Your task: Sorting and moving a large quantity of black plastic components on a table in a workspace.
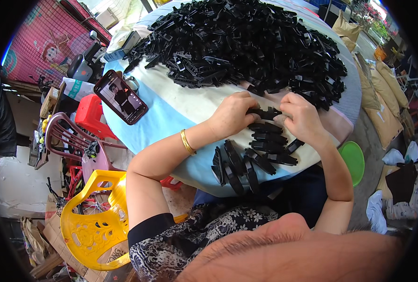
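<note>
My left hand (232, 115) and my right hand (303, 118) meet over a small black plastic piece (267, 113), each gripping one end of it. Just below the hands several finished-looking black plastic pieces (265, 143) lie in a short stack of rows, and more stand on edge in a row (235, 167) near the table's front edge. A large heap of the same black plastic pieces (246, 42) covers the far half of the round table (171, 113), which has a light blue and cream cloth. A gold bangle (187, 142) circles my left wrist.
A smartphone (120, 97) with a lit screen lies at the table's left edge. A yellow plastic chair (89, 225), a maroon chair (70, 138) and a red stool (90, 115) stand to the left. A green lid-like disc (354, 160) sits to the right, with sacks (383, 103) beyond.
</note>
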